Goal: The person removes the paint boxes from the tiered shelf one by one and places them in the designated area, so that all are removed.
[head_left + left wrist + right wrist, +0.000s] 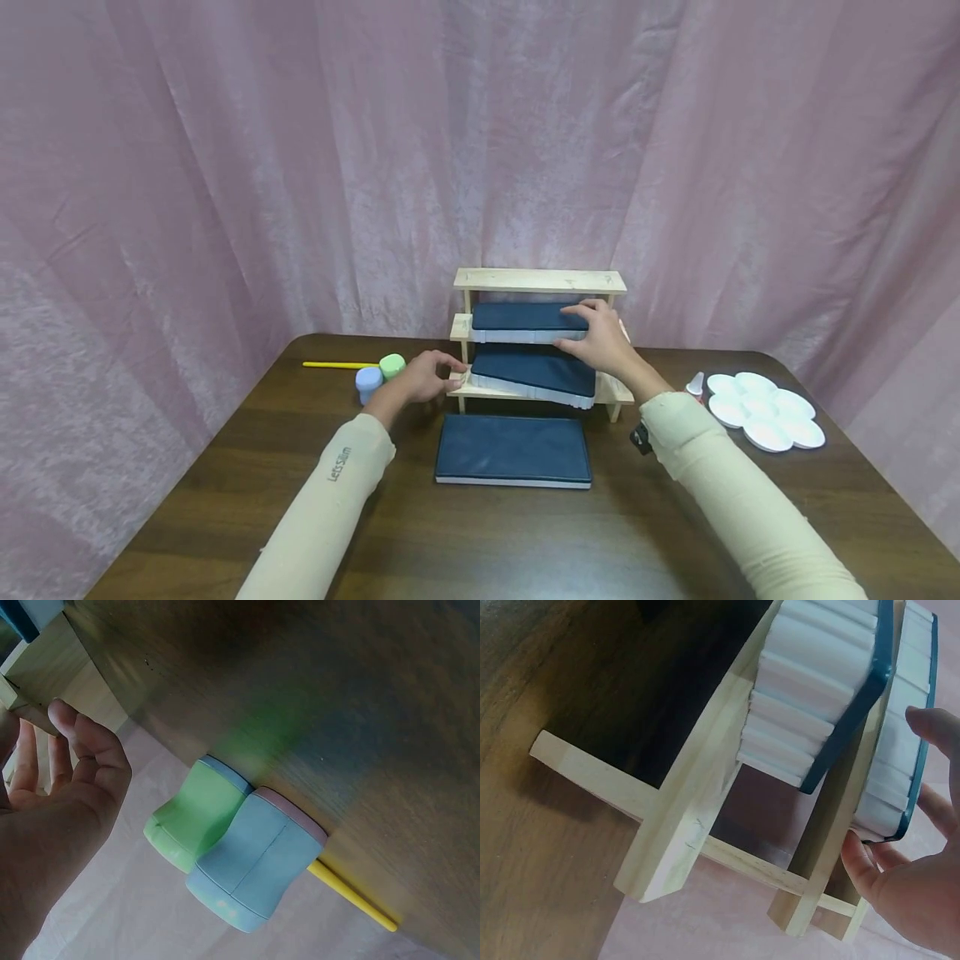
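Observation:
A three-tier wooden rack (540,280) stands on the table. On its middle shelf lies a flat white box with a dark blue top (517,317). My right hand (602,337) holds this box by its right end, thumb on the ridged white side in the right wrist view. A second blue-topped box (528,367) sits askew on the bottom shelf, its right corner jutting past the front edge. My left hand (425,379) pinches the left end of that bottom shelf between thumb and fingers. A third blue-topped box (513,450) lies on the table before the rack.
Left of the rack stand a blue jar (368,381) and a green jar (392,365), with a yellow stick (337,365) behind them. To the right are a white flower-shaped palette (765,408) and a small white-nozzled bottle (696,385). A pink curtain (540,150) hangs behind.

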`<state>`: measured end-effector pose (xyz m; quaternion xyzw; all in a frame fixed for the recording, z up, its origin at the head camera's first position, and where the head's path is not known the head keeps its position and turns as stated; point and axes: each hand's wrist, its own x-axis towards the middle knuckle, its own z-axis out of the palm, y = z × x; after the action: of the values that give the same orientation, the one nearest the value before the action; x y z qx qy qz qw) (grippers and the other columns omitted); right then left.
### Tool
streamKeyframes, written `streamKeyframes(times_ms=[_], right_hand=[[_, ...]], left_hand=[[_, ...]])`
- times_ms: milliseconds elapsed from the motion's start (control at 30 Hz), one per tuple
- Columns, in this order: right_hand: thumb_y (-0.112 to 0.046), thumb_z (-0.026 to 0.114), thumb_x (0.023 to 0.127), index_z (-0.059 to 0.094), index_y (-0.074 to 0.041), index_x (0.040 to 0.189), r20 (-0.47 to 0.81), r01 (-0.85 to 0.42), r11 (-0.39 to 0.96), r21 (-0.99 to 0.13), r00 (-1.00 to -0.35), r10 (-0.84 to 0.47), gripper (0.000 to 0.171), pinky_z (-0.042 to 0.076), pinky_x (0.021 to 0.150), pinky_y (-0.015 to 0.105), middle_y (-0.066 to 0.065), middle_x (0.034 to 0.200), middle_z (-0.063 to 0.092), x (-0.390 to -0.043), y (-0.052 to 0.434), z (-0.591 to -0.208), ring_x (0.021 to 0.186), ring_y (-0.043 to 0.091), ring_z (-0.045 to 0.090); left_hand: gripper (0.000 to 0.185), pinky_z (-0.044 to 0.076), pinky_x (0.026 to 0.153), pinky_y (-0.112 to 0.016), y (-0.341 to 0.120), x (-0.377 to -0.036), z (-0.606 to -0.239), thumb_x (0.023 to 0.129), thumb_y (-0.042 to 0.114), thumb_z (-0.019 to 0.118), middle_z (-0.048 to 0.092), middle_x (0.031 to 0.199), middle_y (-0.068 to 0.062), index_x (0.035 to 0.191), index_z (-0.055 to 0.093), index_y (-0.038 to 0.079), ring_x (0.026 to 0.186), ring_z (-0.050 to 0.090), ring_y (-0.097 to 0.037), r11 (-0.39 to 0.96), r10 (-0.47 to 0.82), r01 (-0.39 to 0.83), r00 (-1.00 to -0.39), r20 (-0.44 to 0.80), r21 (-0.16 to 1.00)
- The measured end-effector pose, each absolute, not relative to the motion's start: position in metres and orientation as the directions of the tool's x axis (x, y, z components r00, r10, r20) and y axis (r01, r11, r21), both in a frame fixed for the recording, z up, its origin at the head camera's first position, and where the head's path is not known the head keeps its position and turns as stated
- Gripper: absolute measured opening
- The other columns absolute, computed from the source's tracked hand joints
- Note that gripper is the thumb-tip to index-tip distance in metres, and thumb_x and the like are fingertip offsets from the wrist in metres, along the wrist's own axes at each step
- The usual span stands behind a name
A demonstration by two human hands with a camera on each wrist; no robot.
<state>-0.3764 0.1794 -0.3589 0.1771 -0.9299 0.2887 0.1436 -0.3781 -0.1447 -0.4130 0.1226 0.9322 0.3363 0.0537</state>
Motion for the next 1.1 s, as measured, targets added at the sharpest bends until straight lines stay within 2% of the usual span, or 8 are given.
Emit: streamKeyframes(times_ms=[167, 433, 700, 933, 1100], right_hand=[[-0.031, 0.078, 0.086, 0.059, -0.004, 0.135, 0.342, -0.384, 0.779, -0.495, -0.911, -0.232, 0.059, 0.034, 0.103, 0.063, 0.027, 0.15, 0.03, -0.378, 0.182, -0.361, 0.135, 0.051, 0.028], [-0.028, 0.078, 0.085, 0.062, -0.001, 0.129, 0.361, -0.389, 0.762, -0.517, -0.907, -0.218, 0.054, 0.03, 0.107, 0.064, 0.028, 0.151, 0.03, -0.383, 0.185, -0.364, 0.138, 0.052, 0.026], [-0.026, 0.079, 0.085, 0.06, 0.001, 0.126, 0.403, -0.428, 0.729, -0.534, -0.887, -0.226, 0.053, 0.019, 0.111, 0.066, 0.03, 0.153, 0.029, -0.389, 0.183, -0.37, 0.141, 0.05, 0.023], [-0.024, 0.08, 0.084, 0.059, 0.002, 0.124, 0.427, -0.452, 0.706, -0.545, -0.875, -0.229, 0.052, 0.03, 0.108, 0.06, 0.027, 0.146, 0.039, -0.392, 0.181, -0.374, 0.136, 0.044, 0.034], [-0.025, 0.08, 0.084, 0.057, -0.001, 0.125, 0.426, -0.448, 0.703, -0.552, -0.877, -0.224, 0.052, 0.032, 0.107, 0.06, 0.027, 0.148, 0.035, -0.392, 0.181, -0.375, 0.136, 0.043, 0.034]], left_hand=[[0.026, 0.04, 0.105, -0.052, -0.144, -0.378, -0.414, 0.09, 0.018, 0.074, 0.057, 0.136, -0.014, 0.117, 0.073, 0.017, 0.124, 0.051, -0.032, 0.74, 0.267, 0.19, -0.964, -0.022, 0.645], [0.026, 0.038, 0.106, -0.053, -0.141, -0.378, -0.413, 0.09, 0.018, 0.074, 0.056, 0.137, -0.013, 0.116, 0.073, 0.018, 0.128, 0.049, -0.033, 0.737, 0.263, 0.183, -0.964, -0.027, 0.65], [0.027, 0.038, 0.106, -0.052, -0.144, -0.38, -0.413, 0.09, 0.017, 0.074, 0.057, 0.136, -0.015, 0.117, 0.073, 0.016, 0.126, 0.05, -0.032, 0.735, 0.263, 0.195, -0.965, -0.007, 0.649], [0.026, 0.038, 0.106, -0.053, -0.145, -0.379, -0.412, 0.09, 0.017, 0.074, 0.057, 0.136, -0.014, 0.116, 0.073, 0.016, 0.126, 0.05, -0.033, 0.726, 0.267, 0.189, -0.963, -0.017, 0.662], [0.026, 0.038, 0.106, -0.053, -0.146, -0.379, -0.412, 0.09, 0.017, 0.075, 0.058, 0.135, -0.014, 0.115, 0.073, 0.015, 0.126, 0.05, -0.033, 0.728, 0.268, 0.193, -0.963, -0.014, 0.658]])
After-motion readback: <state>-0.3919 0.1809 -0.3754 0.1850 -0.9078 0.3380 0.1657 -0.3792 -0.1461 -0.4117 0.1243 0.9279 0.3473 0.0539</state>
